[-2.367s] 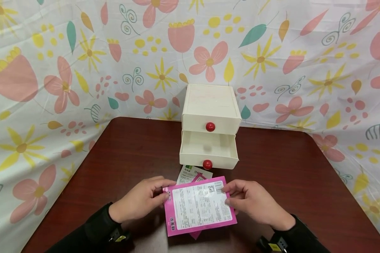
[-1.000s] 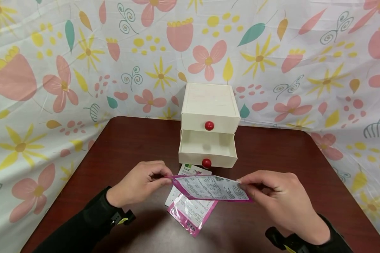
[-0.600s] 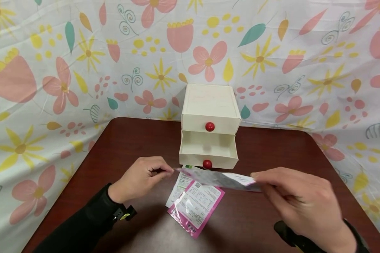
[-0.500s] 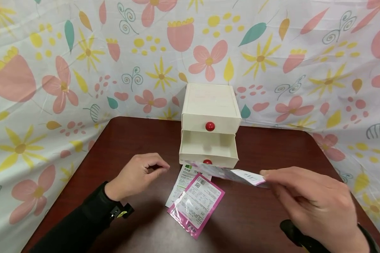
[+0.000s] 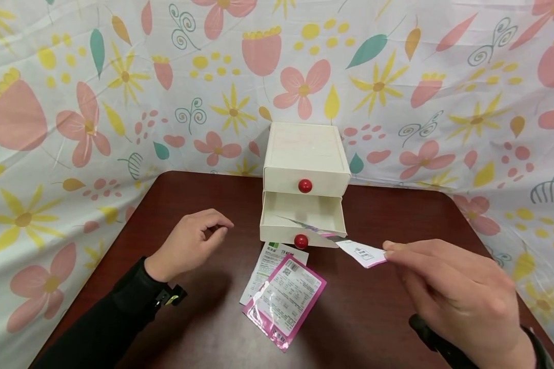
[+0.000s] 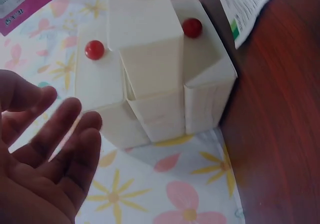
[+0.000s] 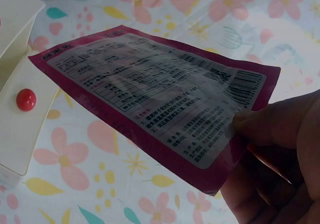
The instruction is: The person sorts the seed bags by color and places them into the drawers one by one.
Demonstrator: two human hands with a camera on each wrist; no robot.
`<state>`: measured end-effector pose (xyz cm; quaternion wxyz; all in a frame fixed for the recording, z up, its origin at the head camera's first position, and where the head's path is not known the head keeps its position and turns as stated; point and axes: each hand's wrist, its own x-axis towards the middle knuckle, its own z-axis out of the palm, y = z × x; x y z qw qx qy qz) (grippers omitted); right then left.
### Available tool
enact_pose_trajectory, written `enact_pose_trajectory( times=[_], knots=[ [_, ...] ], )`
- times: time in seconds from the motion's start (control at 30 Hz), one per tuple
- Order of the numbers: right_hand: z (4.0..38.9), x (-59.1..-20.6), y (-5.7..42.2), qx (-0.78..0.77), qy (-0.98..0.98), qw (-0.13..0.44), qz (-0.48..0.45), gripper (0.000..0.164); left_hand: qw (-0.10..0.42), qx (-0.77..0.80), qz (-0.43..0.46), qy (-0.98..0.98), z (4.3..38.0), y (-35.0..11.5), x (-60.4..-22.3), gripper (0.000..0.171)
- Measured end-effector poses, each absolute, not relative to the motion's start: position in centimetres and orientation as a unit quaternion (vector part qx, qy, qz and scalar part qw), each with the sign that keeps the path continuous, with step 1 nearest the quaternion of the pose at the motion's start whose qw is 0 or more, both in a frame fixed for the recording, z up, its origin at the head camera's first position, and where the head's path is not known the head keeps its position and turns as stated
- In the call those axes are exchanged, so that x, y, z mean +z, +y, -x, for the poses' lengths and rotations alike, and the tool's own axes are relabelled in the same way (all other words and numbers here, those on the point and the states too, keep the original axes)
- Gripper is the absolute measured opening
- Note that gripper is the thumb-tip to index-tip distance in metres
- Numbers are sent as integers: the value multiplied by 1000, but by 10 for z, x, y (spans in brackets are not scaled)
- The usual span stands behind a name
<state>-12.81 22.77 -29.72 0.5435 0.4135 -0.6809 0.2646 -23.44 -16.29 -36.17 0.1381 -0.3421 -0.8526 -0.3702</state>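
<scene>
My right hand (image 5: 461, 292) pinches a pink-edged seed packet (image 5: 360, 252) by one end, thumb against fingers. It is tilted nearly edge-on, its far end over the pulled-out lower drawer (image 5: 277, 232). In the right wrist view the packet (image 7: 150, 94) shows its printed white label and barcode. My left hand (image 5: 191, 243) hovers left of the drawer with loosely bent fingers and holds nothing; the left wrist view shows its palm side. A second pink packet (image 5: 286, 297) lies on the table, partly over a white and green packet (image 5: 264, 266).
The cream two-drawer box (image 5: 309, 146) stands at the back of the dark wooden table (image 5: 203, 328). Its upper drawer (image 5: 277, 180) is closed. Red knobs (image 5: 301, 241) stick out from the drawer fronts. A floral cloth (image 5: 166, 77) hangs behind and beside the table.
My left hand has let go of the packet and drawn back left. The right hand has carried it right and turned it, uncovering the pink packet below; its far end has swung over the lower drawer.
</scene>
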Motion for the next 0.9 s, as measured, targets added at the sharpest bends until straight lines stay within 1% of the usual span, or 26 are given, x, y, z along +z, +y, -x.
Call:
enact_pose_trajectory(
  times=[0.1,0.2,0.37,0.5,0.7,0.9],
  knots=[
    [129,-297,222,254,-673,554,-420,6,133,-346,332,-867,237,-164,-363,17],
    [129,-292,214,228,-673,559,-427,8,126,-305,321,-888,239,-165,-365,23],
    [124,-277,200,202,-679,538,-457,15,121,-237,312,-912,241,-167,-369,35],
    [123,-272,193,192,-675,525,-481,19,118,-218,290,-924,241,-168,-372,41],
    [125,-270,186,158,-688,515,-486,24,109,-206,254,-939,241,-168,-372,44],
    [127,-275,183,128,-726,473,-483,30,107,-201,251,-941,240,-169,-373,44]
  ],
)
